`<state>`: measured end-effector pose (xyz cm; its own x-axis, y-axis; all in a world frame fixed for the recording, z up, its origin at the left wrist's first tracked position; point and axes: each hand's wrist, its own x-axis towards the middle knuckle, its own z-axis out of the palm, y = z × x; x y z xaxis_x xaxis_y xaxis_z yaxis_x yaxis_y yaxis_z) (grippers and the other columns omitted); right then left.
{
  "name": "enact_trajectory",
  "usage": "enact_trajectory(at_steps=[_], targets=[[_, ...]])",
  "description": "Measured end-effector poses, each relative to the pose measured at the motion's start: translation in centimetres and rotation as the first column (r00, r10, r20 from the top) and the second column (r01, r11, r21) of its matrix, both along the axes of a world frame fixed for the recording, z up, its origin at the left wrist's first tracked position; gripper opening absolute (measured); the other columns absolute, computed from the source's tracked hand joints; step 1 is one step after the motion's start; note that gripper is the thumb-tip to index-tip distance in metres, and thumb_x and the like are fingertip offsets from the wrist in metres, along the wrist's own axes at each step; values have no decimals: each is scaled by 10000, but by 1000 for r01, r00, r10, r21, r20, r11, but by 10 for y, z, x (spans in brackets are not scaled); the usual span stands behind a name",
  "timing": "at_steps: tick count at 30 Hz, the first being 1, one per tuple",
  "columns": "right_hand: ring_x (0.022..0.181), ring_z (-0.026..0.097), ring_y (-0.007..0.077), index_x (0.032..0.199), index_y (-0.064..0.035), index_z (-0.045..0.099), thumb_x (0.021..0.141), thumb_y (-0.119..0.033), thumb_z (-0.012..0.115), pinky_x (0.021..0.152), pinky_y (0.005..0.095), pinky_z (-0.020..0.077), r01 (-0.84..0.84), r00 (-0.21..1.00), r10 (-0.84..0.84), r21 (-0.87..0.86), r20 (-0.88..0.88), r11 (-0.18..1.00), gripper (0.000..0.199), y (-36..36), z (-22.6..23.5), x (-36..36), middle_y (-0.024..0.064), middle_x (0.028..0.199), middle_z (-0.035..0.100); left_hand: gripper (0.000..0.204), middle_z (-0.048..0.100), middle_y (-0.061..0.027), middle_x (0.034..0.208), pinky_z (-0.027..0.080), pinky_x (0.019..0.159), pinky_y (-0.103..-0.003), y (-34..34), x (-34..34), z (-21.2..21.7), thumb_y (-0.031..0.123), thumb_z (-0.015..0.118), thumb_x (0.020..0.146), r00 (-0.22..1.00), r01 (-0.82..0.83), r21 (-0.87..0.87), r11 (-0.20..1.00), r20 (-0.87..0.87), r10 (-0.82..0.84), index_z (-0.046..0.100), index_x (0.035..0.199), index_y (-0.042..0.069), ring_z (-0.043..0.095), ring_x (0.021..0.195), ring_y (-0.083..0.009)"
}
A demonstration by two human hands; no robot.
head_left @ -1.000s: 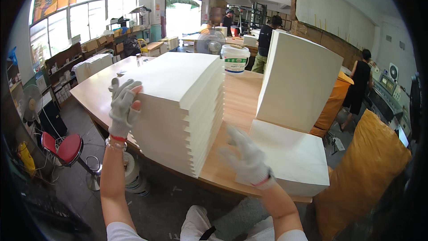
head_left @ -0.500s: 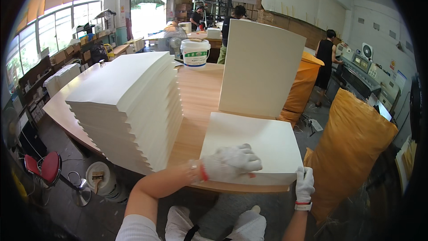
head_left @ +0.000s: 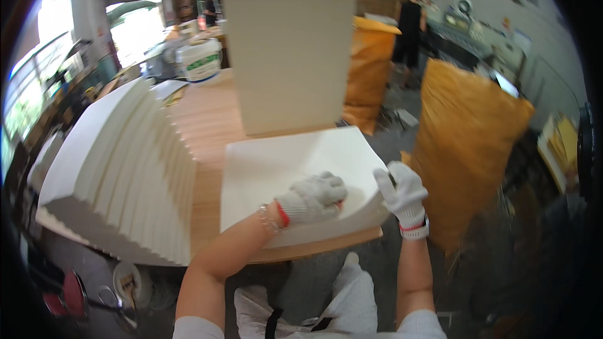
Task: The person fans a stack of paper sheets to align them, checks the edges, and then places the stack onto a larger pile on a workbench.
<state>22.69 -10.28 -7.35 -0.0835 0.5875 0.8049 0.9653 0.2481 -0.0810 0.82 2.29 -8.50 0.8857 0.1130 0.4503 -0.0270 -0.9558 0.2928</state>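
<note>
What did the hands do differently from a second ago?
The left hand left the big fanned stack and now presses on the low paper pile. The right hand came up to grip its corner, bending the sheets up. The stacks and table stayed put.

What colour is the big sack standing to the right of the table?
The sack is orange-yellow, seen best in the head view.

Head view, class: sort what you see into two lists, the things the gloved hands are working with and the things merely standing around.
In hand:
left hand, gloved, pressing on the flat white sheet stack
right hand, gloved, lifting that stack's near corner

Standing around:
fanned stack of white sheets
upright cream stack
white bucket
orange sacks
wooden table
</note>
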Motion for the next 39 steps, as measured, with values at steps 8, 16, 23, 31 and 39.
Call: enact_trajectory(at_steps=[8,16,23,31,39], targets=[[577,518,245,1102,-20,610,823,-87,649,506,371,428,116,981,-132,117,141,986,289,6,-4,-6,78,710,480,62,682,-116,1066,519,821,-364,-14,1,18,10,604,793,999,-18,-300,954,-49,3,585,852,17,636,930,-288],[569,505,248,1130,-20,616,897,-51,607,488,372,409,124,987,-113,93,-115,988,235,9,-20,-2,83,686,478,250,674,-121,1153,511,847,-327,-14,-5,33,124,757,846,979,-124,-455,882,-200,34,532,871,20,614,959,-226],[575,502,288,913,6,612,977,-136,587,516,409,393,69,912,-62,3,-405,998,158,7,-10,-10,113,659,468,357,667,-109,1117,511,855,-322,-15,-3,13,105,805,814,997,-19,-665,747,40,60,639,1120,27,606,965,-202],[606,522,280,1074,-6,627,935,-83,597,522,388,429,140,990,-136,173,-36,975,162,9,-17,-7,96,698,472,481,565,-124,1148,495,860,-349,-11,-7,27,123,814,802,988,-43,-339,940,-153,-10,651,1252,67,608,1022,-277],[607,510,284,1175,-9,597,918,-38,611,513,400,417,92,996,-92,220,-11,971,259,9,-20,-2,101,721,465,439,551,-172,1316,446,994,-378,-7,-1,13,49,776,820,997,72,-414,907,32,-64,644,1239,59,526,1225,-317]])
